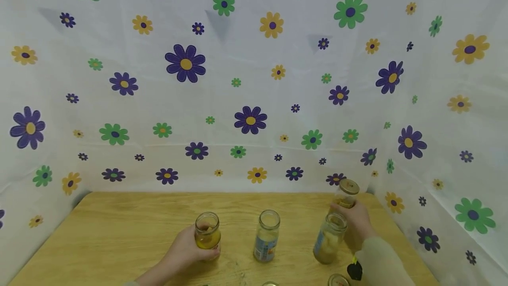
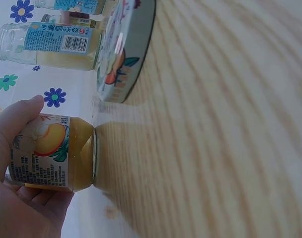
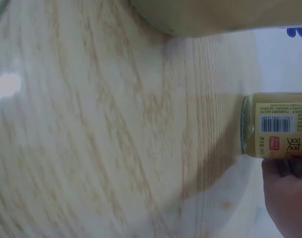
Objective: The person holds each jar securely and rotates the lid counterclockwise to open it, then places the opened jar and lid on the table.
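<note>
My left hand (image 1: 184, 247) grips an open glass jar (image 1: 207, 235) with amber contents, upright at the table's left-centre. In the left wrist view this jar (image 2: 46, 153) shows a peach label, with my thumb and fingers around its side. At the back right, my right hand (image 1: 359, 220) holds a second jar (image 1: 344, 195), topped by a gold-coloured lid (image 1: 349, 186). Its yellow label (image 3: 277, 126) with a barcode appears in the right wrist view; the fingers there are partly out of frame.
An open blue-labelled jar (image 1: 265, 244) stands between the hands. Another open jar (image 1: 328, 241) with pale contents stands just in front of my right hand. A printed lid (image 2: 126, 52) is close to the left wrist camera. A round lid (image 1: 338, 280) shows at the front edge. Flowered cloth (image 1: 250, 78) surrounds the table.
</note>
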`<state>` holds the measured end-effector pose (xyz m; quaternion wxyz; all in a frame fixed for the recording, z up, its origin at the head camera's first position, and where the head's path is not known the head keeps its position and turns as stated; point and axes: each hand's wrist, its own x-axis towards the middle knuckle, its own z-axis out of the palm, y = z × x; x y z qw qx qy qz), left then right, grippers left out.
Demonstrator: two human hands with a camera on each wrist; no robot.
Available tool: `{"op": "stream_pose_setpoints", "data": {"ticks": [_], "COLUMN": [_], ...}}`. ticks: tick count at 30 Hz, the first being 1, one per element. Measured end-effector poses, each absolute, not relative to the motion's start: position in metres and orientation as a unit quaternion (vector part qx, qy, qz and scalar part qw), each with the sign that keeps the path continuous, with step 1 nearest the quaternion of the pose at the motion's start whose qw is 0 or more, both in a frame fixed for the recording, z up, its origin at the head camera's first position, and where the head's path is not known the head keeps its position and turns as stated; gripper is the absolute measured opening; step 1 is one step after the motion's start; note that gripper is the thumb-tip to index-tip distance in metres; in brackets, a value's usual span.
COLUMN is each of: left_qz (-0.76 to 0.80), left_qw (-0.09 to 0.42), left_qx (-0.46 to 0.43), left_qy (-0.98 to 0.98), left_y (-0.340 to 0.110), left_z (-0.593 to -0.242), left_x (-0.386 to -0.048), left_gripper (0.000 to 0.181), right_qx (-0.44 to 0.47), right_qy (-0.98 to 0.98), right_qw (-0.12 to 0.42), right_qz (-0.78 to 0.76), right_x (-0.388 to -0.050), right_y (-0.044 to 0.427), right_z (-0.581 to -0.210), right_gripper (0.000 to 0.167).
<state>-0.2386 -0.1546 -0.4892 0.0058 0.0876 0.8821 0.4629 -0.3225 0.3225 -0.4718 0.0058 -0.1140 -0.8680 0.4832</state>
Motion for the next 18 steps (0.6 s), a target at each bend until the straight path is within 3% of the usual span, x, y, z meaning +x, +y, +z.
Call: {"op": "stream_pose_setpoints", "data": {"ticks": [6,13,18], "left_qz": [0.470,0.469,0.475], "left_qw": [0.015,0.018,0.021], "left_qx": [0.078,0.071,0.076], "left_qy": [0.879,0.880,0.876], "left_y": [-0.155,-0.155,-0.155], "left_z": [-0.488,-0.487,-0.487], "left_x": [-0.238,-0.238,-0.237], "left_gripper": [0.065,0.067,0.064], "right_qx": [-0.118,-0.124,-0.125], "right_qy": [-0.829,-0.820,-0.801], "right_qw": [0.005,0.053,0.051], "right_qz": [0.546,0.556,0.583], "right_x": [-0.325,-0.327,-0.325], "right_y": [0.320,0.316,0.316], "right_z": [-0.474,-0.483,-0.489], "right_gripper": [0.075,0.057,0.059]}}
